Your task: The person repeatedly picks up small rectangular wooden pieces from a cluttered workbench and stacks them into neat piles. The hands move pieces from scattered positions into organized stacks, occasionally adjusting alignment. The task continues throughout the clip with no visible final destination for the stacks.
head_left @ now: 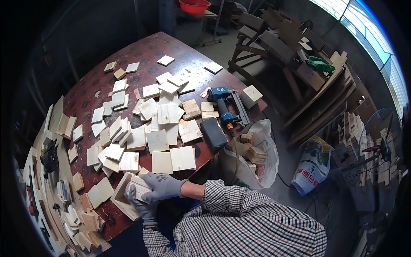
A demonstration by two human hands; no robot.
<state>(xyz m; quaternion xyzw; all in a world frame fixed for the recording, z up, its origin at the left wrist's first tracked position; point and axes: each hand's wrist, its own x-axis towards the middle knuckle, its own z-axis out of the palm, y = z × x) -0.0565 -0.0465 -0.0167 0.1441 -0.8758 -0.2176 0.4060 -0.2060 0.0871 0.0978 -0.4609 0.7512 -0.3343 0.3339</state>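
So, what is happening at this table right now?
A person in a checked shirt holds a small open box of pale wood at the near edge of the dark red round table. The grey-gloved left hand supports it from below, and the grey-gloved right hand presses on top. Many pale square wooden pieces lie scattered over the table, beside a blue nail gun and a black oblong pad.

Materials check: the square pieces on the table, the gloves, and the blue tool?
Square pieces: pale unfinished wood by the look, matte, faint grain lines; could be thin softwood or ply. The piece held in both hands looks the same.
Gloves on the left hand and right hand: grey knit fabric, perhaps coated; not clear.
Blue tool: painted metal body, probably, with a dark grip.
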